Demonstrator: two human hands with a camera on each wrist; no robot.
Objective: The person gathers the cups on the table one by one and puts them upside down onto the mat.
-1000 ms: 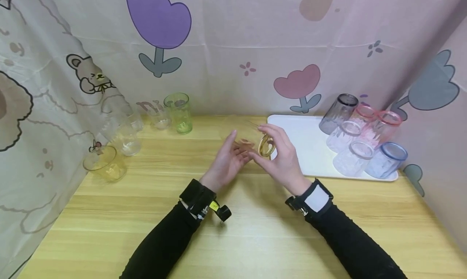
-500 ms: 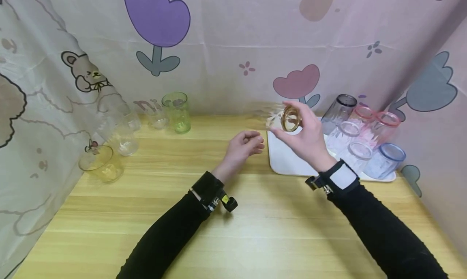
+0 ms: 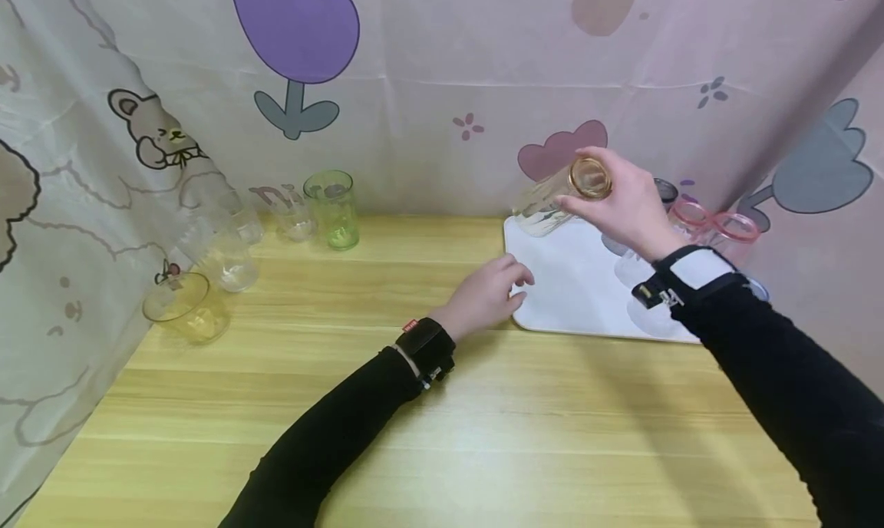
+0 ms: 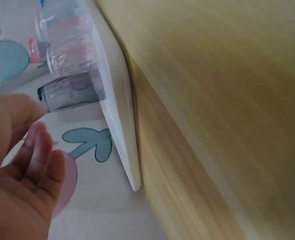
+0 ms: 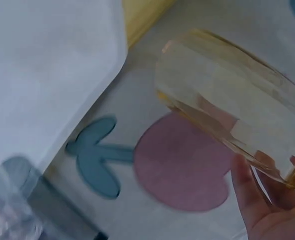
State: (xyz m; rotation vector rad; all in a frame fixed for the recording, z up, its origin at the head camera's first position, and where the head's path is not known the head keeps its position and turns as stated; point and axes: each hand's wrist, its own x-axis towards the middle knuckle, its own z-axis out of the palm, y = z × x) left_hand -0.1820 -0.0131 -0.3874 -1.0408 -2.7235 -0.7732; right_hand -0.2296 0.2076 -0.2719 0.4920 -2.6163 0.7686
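My right hand (image 3: 631,202) grips an amber-tinted drinking glass (image 3: 545,204) by one end, above the back of a white tray (image 3: 562,286). The glass is tilted, its other end pointing down and left. In the right wrist view, fingers and thumb hold the thick amber end of the glass (image 5: 222,90). My left hand (image 3: 483,296) is near the tray's left edge, its fingers loosely bent and holding nothing. The right hand and forearm partly hide several glasses on the tray, among them pink-rimmed glasses (image 3: 735,227) and a dark grey glass (image 4: 72,92).
On the left of the wooden table (image 3: 331,390) stand a green glass (image 3: 333,212), a yellow glass (image 3: 188,307) and several clear glasses (image 3: 235,263). A printed curtain (image 3: 421,129) hangs right behind the table and tray.
My right hand has carried the amber glass away from the left hand, up and right over the tray, turning it. My left hand has let go of the glass and shifted right.
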